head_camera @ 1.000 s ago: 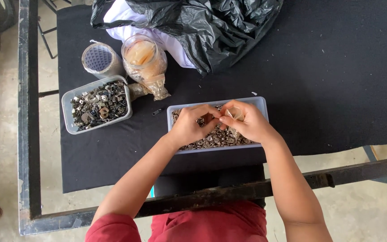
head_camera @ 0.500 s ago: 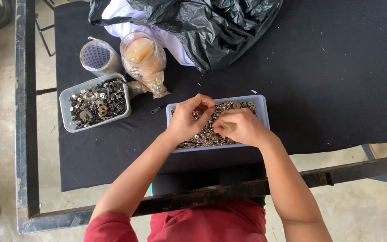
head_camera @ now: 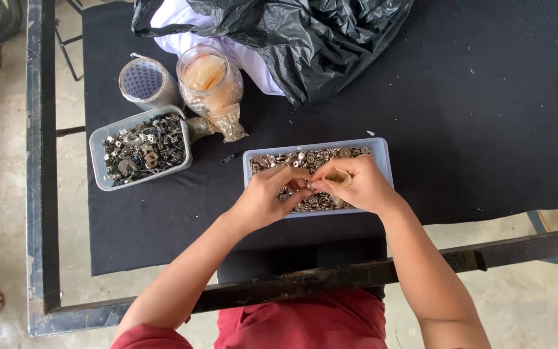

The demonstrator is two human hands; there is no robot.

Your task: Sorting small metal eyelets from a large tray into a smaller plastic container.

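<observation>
1. Head view: the left hand (head_camera: 263,200) and the right hand (head_camera: 356,186) meet over the pale rectangular tray (head_camera: 382,155) at centre frame, fingertips pinched narrow on a small metal piece (head_camera: 306,185) between them; what kind of piece it is, too small to tell.
2. The tray holds many round metal fasteners (head_camera: 305,158). Judging by this, working low over the tray means a dropped piece falls back in.
3. Left of centre, a second tray (head_camera: 98,161) of darker metal parts sits well apart; keeping the two lots unmixed seems wise.
4. Two clear jars (head_camera: 211,81) and a black plastic bag (head_camera: 305,39) lie at the top of the black surface (head_camera: 473,142).
</observation>
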